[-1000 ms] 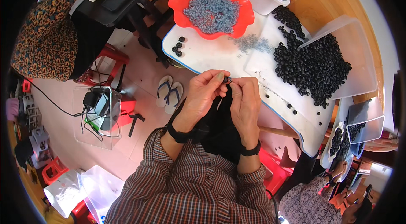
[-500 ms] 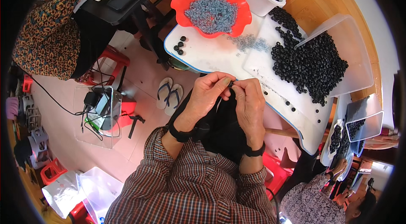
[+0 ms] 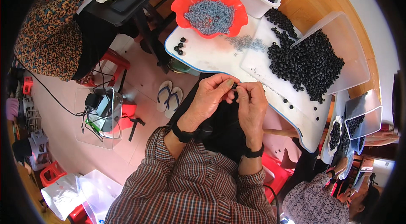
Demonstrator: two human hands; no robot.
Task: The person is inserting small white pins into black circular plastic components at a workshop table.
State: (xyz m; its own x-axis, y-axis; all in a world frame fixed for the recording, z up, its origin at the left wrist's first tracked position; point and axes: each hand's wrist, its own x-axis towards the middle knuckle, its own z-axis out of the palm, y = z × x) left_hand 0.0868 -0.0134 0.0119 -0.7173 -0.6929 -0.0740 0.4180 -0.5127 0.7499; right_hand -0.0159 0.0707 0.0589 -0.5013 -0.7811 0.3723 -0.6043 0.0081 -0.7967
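Observation:
Both of my hands meet over my lap, at the near edge of the white table (image 3: 203, 57). Between the thumb and fingers of my left hand (image 3: 211, 95) is a small round black part (image 3: 235, 85). My right hand (image 3: 252, 105) pinches close against it; whether its fingertips hold the black part or a tiny piece beside it is too small to make out. Past my hands stands a red wavy-rimmed bowl (image 3: 179, 7) of small clear bluish pieces (image 3: 210, 16). To the right, a heap of black parts (image 3: 306, 65) spills from a tipped clear bin (image 3: 354, 54).
A white tub (image 3: 248, 4) of black parts stands at the back. Loose clear pieces (image 3: 245, 43) and several black parts (image 3: 180, 46) lie on the table. Other people (image 3: 50, 33) work at left and lower right. Slippers (image 3: 169, 97) and a clear box with cables (image 3: 99, 112) are on the floor.
My hands remain together at nearly the same place, the fingers shifting slightly around the black part, which now shows more. The whole view has moved a little.

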